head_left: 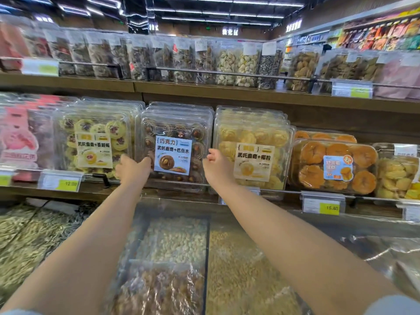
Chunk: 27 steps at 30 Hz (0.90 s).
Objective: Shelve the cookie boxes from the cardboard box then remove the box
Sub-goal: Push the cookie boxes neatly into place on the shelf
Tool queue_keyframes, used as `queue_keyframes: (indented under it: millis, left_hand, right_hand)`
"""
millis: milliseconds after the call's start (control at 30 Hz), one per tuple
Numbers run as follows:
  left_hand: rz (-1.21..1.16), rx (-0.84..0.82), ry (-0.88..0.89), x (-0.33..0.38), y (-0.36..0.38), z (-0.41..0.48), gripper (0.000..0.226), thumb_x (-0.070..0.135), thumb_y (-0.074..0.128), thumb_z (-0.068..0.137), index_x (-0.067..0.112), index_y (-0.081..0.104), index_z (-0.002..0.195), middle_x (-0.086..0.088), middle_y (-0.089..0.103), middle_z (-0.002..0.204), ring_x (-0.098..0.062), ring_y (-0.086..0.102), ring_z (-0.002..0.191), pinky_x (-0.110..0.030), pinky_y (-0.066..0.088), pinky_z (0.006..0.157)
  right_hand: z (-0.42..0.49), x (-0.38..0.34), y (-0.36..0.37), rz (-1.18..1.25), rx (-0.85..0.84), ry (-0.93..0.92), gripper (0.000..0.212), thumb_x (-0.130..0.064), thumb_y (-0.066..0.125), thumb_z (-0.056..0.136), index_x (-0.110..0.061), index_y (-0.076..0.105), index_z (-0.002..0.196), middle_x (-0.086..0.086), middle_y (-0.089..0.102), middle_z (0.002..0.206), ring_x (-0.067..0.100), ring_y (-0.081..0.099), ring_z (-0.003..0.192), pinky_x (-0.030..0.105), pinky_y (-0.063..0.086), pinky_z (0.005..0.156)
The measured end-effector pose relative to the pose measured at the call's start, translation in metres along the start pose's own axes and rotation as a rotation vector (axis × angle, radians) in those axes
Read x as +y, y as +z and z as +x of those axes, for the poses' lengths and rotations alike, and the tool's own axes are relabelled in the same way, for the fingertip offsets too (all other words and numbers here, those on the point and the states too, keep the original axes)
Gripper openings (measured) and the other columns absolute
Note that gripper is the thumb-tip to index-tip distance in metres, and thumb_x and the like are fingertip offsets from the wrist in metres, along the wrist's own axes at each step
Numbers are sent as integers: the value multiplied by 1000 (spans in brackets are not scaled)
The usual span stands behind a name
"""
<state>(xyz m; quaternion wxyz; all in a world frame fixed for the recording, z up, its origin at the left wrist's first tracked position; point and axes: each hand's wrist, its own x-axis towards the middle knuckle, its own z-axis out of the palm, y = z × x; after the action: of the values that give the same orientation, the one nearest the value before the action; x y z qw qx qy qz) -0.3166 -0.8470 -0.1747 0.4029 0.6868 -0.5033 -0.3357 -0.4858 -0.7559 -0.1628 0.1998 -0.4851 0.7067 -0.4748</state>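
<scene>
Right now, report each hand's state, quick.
Left hand: open, fingers flat on the chocolate cookie box.
Right hand: fingers curled at that box's right edge; grip cannot be told.

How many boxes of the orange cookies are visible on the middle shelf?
2. The front orange box stands right of the yellow-cookie stack; the second orange box shows only its top behind it. More may be hidden farther back.
</scene>
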Motion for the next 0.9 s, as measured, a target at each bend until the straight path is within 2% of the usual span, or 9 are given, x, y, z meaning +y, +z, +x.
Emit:
queue_keyframes:
  millis: [133, 233, 333, 467, 567, 633, 733, 867, 900]
  left_hand:
    - [90, -72, 37, -8, -5, 9, 70, 32, 55, 87, 4, 27, 145, -22, 38, 143, -39, 35, 132, -46, 33, 109]
    - [82, -69, 50, -14, -4, 16, 65, 29, 52, 88, 2, 30, 143, -22, 38, 142, -39, 38, 129, -47, 36, 106]
    - [88, -64, -29, -21, 3, 15, 62, 31, 48, 92, 0, 26, 142, -25, 34, 143, -41, 41, 127, -45, 37, 104]
    - [131, -63, -38, -27, 13, 10, 68, 37, 49, 94, -4, 22, 141, -28, 27, 145, -42, 41, 126, -43, 39, 98]
    - [129, -48, -23, -29, 15, 5, 64, 33, 50, 94, -4, 23, 140, -28, 29, 143, -42, 43, 123, -43, 40, 96]
    - [164, -68, 17, -34, 13, 4, 56, 34, 47, 93, -4, 37, 134, -27, 39, 135, -40, 49, 113, -43, 43, 90]
    - [195, -87, 77, -40, 8, 7, 53, 41, 40, 84, 4, 56, 118, -20, 55, 121, -38, 54, 103, -43, 47, 89]
    - [36, -52, 115, -33, 6, 10, 48, 28, 50, 92, 4, 44, 132, -14, 51, 129, -31, 53, 107, -36, 42, 81]
    - [3, -45, 146, -30, 5, 9, 50, 25, 51, 91, 3, 41, 135, -14, 50, 132, -30, 52, 109, -37, 43, 83]
  right_hand:
    - [3, 0, 17, -83, 109, 73, 49, -20, 47, 97, -16, 36, 145, 5, 46, 140, 21, 52, 121, 30, 43, 81]
    - [9, 4, 21, -203, 191, 45, 44, -19, 50, 96, -14, 42, 139, 8, 48, 134, 22, 52, 118, 33, 46, 88]
    - [12, 7, 25, -358, 185, 3, 38, -24, 49, 97, -11, 48, 133, 8, 54, 127, 24, 55, 114, 38, 50, 86]
    - [17, 8, 20, -575, 168, -48, 31, -32, 44, 99, -12, 56, 119, 8, 54, 126, 26, 58, 105, 37, 50, 75]
    - [26, 7, 18, -579, 199, -55, 27, -31, 43, 100, -13, 61, 109, 6, 58, 117, 24, 60, 93, 33, 47, 67]
    - [30, 8, 18, -586, 233, -66, 25, -30, 43, 100, -14, 62, 99, 4, 60, 108, 22, 58, 85, 31, 42, 61]
    - [33, 11, 19, -563, 267, -83, 25, -31, 44, 100, -16, 63, 105, 1, 59, 108, 21, 58, 89, 32, 45, 63]
    - [35, 14, 21, -530, 302, -105, 26, -29, 44, 100, -15, 63, 111, 1, 59, 114, 21, 59, 96, 30, 42, 66]
    - [36, 14, 22, -516, 317, -104, 28, -29, 44, 100, -15, 62, 116, 1, 59, 118, 20, 59, 99, 30, 43, 68]
